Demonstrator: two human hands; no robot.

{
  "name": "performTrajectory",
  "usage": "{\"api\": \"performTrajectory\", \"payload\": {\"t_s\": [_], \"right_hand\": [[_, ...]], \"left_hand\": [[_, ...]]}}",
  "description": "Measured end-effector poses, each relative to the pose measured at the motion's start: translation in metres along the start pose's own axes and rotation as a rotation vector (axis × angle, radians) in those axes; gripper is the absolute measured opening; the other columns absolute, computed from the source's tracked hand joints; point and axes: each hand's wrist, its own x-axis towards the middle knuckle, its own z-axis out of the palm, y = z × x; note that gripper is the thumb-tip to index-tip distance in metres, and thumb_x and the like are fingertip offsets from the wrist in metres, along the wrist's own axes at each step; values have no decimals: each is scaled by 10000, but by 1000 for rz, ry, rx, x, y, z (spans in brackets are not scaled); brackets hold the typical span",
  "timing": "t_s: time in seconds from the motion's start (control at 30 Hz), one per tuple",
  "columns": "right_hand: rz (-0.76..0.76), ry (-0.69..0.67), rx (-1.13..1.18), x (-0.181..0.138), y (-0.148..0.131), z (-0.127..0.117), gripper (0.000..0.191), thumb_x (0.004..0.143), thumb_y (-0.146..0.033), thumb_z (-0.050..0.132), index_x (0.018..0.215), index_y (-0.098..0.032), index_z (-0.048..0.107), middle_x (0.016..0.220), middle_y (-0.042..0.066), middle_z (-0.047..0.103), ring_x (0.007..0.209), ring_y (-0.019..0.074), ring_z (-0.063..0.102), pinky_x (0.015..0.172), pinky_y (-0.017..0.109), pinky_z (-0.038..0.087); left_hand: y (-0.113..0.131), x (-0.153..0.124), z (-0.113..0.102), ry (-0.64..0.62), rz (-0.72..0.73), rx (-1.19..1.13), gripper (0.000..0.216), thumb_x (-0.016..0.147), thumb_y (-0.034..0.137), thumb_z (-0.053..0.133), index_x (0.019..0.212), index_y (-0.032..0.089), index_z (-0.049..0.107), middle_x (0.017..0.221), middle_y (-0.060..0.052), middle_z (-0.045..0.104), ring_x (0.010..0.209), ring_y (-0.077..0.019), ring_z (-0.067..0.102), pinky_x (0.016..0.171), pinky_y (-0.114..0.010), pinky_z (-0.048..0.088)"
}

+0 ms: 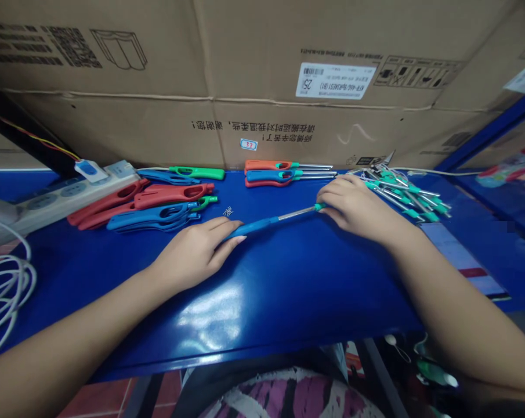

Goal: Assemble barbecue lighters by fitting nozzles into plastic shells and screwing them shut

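Note:
My left hand [196, 251] is closed round the blue handle of a long-nosed lighter [266, 222] that lies low over the blue table [253, 302]. My right hand [353, 204] pinches the far end of its metal tube, where a green tip shows. Just right of that hand lies a heap of green-tipped metal tube parts [408, 194]. Behind the lighter, two more lighters, red and blue [283, 173], lie side by side against the boxes.
A pile of red, blue and green lighter shells [149, 206] lies at the left. A white power strip [66, 194] and white cables [5, 290] sit at the far left. Big cardboard boxes [262, 81] wall off the back.

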Motion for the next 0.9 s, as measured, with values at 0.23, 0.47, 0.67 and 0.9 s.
{"api": "performTrajectory", "payload": {"t_s": [0.23,0.47,0.67,0.9], "right_hand": [[-82,-40,296,9,-33,0,160,1022,-273,503,1058,-186,632,1099,100,695,1058,230,628,1000,409,417],[-81,-103,379,13,-54,7,216,1051,-324,458,1071,-182,620,1084,101,693,999,228,637,925,397,452],[-99,-103,341,13,-53,9,252,1056,-339,461,1112,-172,640,1106,98,711,1020,228,656,908,384,448],[-196,-46,281,13,-56,16,266,1058,-326,463,1088,-156,667,1010,91,732,915,210,669,838,364,467]], "left_hand": [[6,-2,2,-27,60,-61,420,1067,416,390,1255,149,652,1165,-107,720,1006,-244,722,869,-364,590],[10,-4,4,-23,108,-85,376,1064,380,417,1259,152,643,1131,-99,727,963,-224,725,827,-330,582],[11,-4,5,-30,58,-179,341,1055,390,441,1189,170,665,1076,-79,735,970,-216,715,864,-321,561],[15,-4,5,-20,53,-238,312,1053,374,452,1049,168,686,956,-64,734,867,-197,703,795,-299,537]]}}
